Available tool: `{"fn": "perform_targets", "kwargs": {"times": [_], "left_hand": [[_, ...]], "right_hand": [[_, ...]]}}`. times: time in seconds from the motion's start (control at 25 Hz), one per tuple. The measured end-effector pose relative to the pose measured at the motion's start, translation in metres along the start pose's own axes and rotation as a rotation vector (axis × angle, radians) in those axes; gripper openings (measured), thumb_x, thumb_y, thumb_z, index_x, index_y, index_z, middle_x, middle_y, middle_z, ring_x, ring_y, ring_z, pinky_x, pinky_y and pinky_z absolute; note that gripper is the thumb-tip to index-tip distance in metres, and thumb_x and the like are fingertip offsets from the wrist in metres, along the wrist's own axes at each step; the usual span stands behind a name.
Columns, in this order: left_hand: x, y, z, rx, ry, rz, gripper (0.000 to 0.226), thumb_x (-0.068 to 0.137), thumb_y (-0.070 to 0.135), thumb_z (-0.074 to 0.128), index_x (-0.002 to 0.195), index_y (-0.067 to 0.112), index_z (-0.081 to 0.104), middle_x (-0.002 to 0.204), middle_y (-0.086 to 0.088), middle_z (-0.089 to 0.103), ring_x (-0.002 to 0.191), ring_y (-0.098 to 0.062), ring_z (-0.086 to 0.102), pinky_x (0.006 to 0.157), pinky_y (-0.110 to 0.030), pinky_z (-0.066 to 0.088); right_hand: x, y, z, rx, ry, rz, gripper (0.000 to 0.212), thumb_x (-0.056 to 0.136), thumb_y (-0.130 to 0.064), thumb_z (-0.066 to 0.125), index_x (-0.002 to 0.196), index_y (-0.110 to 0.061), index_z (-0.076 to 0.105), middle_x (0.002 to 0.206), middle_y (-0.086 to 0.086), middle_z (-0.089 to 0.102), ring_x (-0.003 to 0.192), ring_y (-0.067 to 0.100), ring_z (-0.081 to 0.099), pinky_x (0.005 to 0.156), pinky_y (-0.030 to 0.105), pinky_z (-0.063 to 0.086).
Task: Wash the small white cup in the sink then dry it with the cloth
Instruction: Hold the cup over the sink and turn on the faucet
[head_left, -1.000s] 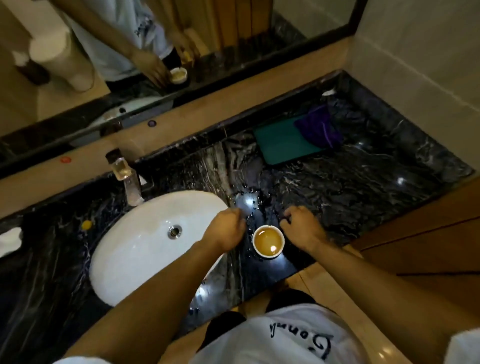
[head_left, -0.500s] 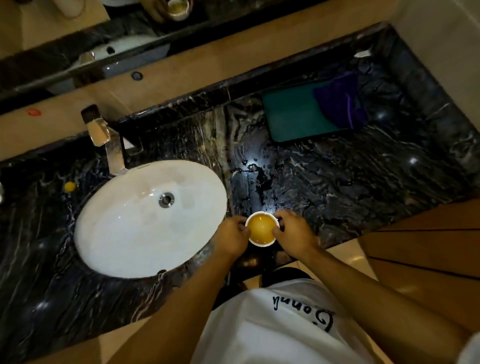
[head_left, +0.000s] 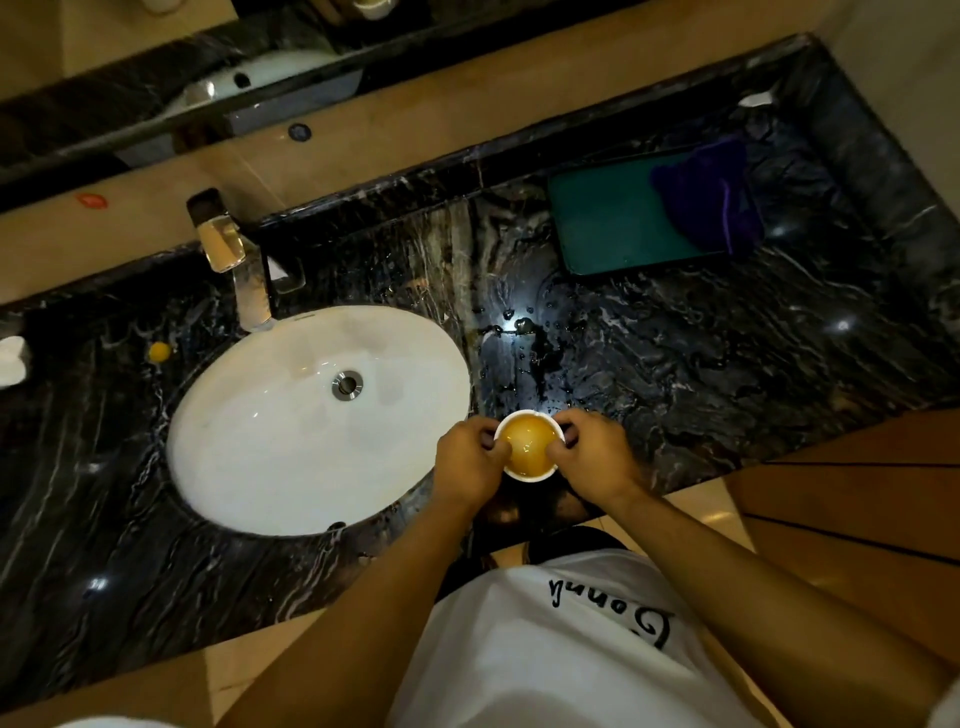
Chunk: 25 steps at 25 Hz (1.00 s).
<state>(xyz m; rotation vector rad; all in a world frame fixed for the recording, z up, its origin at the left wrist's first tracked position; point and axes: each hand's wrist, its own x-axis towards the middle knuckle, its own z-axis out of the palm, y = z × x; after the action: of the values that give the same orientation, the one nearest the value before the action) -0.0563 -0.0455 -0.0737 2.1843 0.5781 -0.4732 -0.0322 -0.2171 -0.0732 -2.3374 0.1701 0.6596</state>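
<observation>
Hands first: your left hand (head_left: 467, 462) and your right hand (head_left: 597, 454) both grip the small white cup (head_left: 530, 444), one on each side, fingers curled round its rim and wall. The cup is upright and full of a yellow-brown liquid. It sits just right of the white oval sink (head_left: 291, 431), over the near edge of the black marble counter (head_left: 727, 364); whether its base touches the stone or is lifted off it you cannot tell from this view, since your hands hide its lower part.

Your left hand partly overlaps the right rim of the sink. The sink's metal drain (head_left: 346, 385) lies toward the back of the bowl, and the bowl looks dry. At the back rim of the sink stands the chrome faucet (head_left: 249, 280), with a small clear bottle (head_left: 218, 239) with a dark cap just behind it, by the beige ledge.

Well apart from the cup, at the far right of the counter, a teal tray (head_left: 608, 223) lies flat, and the purple cloth (head_left: 706, 195) is bunched on its right end. Between the tray and the cup the stone carries scattered water drops (head_left: 519, 325) that catch the light.

A small yellow spot (head_left: 159, 352) sits on the counter left of the sink, and a white object (head_left: 11, 358) shows at the left border, too cropped to identify. Your white shirt (head_left: 545, 649) with dark lettering fills the bottom centre.
</observation>
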Motion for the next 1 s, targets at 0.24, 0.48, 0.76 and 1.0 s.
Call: {"fn": "perform_targets", "kwargs": {"times": [0.24, 0.48, 0.76, 1.0], "left_hand": [[-0.006, -0.024, -0.033, -0.403, 0.069, -0.185, 0.021, 0.091, 0.019, 0.065, 0.112, 0.017, 0.067, 0.105, -0.005, 0.071, 0.097, -0.025, 0.068, 0.083, -0.040, 0.059], [-0.004, -0.058, -0.089, -1.290, -0.074, -0.515, 0.028, 0.093, 0.029, 0.063, 0.112, 0.009, 0.067, 0.113, -0.020, 0.070, 0.103, -0.037, 0.069, 0.069, -0.042, 0.063], [0.013, -0.120, -0.164, -1.655, -0.173, -0.430, 0.044, 0.104, 0.036, 0.048, 0.129, 0.003, 0.061, 0.131, -0.025, 0.066, 0.118, -0.039, 0.064, 0.094, -0.052, 0.054], [0.031, -0.157, -0.213, -1.688, -0.109, -0.401, 0.053, 0.104, 0.039, 0.043, 0.141, 0.002, 0.052, 0.137, -0.026, 0.061, 0.130, -0.041, 0.056, 0.109, -0.062, 0.042]], "right_hand": [[-0.008, -0.040, 0.012, 0.056, 0.000, -0.060, 0.030, 0.080, -0.016, 0.072, 0.110, -0.020, 0.075, 0.082, -0.002, 0.070, 0.075, 0.019, 0.067, 0.072, 0.037, 0.059], [-0.008, -0.113, 0.047, 0.103, -0.022, -0.051, 0.027, 0.080, -0.014, 0.072, 0.107, -0.018, 0.075, 0.081, 0.003, 0.075, 0.069, 0.025, 0.074, 0.074, 0.044, 0.062], [-0.009, -0.200, 0.121, 0.120, -0.084, -0.058, 0.025, 0.086, -0.015, 0.070, 0.111, -0.015, 0.071, 0.069, -0.001, 0.076, 0.051, 0.009, 0.072, 0.061, 0.025, 0.057], [0.001, -0.264, 0.148, 0.082, -0.214, -0.138, 0.023, 0.094, -0.023, 0.061, 0.111, -0.013, 0.073, 0.087, 0.007, 0.079, 0.073, 0.022, 0.076, 0.076, 0.039, 0.062]]}}
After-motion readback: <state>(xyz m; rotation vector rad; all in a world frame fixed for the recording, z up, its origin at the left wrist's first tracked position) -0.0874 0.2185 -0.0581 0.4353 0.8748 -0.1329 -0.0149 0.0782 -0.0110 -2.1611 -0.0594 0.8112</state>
